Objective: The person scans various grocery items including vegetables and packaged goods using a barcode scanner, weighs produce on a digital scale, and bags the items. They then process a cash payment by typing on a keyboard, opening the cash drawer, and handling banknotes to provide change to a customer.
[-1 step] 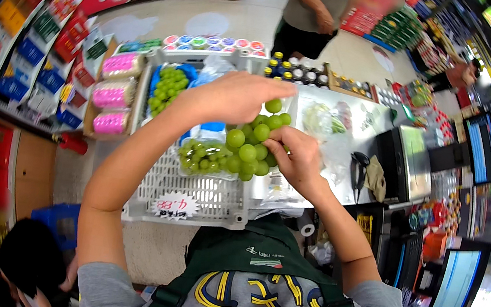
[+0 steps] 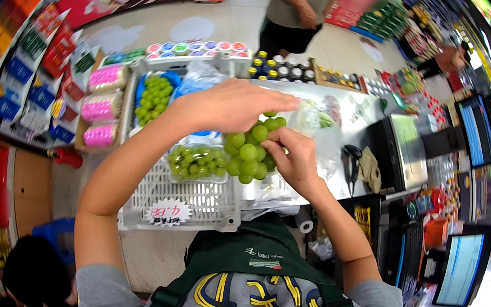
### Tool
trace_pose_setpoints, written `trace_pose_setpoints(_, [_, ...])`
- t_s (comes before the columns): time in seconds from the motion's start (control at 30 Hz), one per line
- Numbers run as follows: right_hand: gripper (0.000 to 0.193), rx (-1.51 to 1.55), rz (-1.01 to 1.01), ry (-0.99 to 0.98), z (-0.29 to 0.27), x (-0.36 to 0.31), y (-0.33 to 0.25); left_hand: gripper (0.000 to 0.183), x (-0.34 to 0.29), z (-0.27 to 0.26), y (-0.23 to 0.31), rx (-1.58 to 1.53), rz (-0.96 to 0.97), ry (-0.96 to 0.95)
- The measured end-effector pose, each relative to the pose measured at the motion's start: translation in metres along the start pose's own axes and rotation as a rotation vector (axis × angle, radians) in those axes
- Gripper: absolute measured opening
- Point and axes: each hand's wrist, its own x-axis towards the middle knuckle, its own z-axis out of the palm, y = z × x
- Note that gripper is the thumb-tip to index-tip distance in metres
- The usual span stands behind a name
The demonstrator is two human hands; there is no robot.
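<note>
A bunch of green grapes (image 2: 249, 152) hangs in the air at the centre, over the right edge of the white crate. My left hand (image 2: 237, 103) is above it, back upward and fingers reaching right across its top. The bunch hangs from this hand; the thumb and the stem are hidden beneath. From the right, my right hand (image 2: 293, 156) pinches at the side of the bunch with thumb and fingers; what lies between the fingertips is mostly covered. Just left of the bunch, a clear pack of green grapes (image 2: 197, 163) rests in the white crate (image 2: 173, 200).
More grapes (image 2: 153, 101) lie in blue wrapping at the crate's far left. Pink-labelled packs (image 2: 101, 107) stand beyond its left side. Right of my hands are bagged produce on a metal counter (image 2: 332, 184), a black handheld scanner (image 2: 352, 159) and a scale (image 2: 407, 152). A person (image 2: 297, 10) stands across the counter.
The surroundings have shifted slightly left in the view. My left fingers now cover more of the bunch's top, where a grape showed before. My right hand keeps its place at the bunch.
</note>
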Motion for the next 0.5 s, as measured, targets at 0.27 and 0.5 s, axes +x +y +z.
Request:
trace_pose_setpoints(0.27, [0.007, -0.071, 0.358, 0.34, -0.1, -0.048, 0.049, 0.062, 0.083, 0.036, 0.066, 0.163, 0.166, 0.013])
trace_pose_setpoints(0.5, [0.008, -0.409, 0.267, 0.507, -0.185, -0.078, 0.106, 0.056, 0.195, 0.101, 0.163, 0.113, 0.251, 0.147])
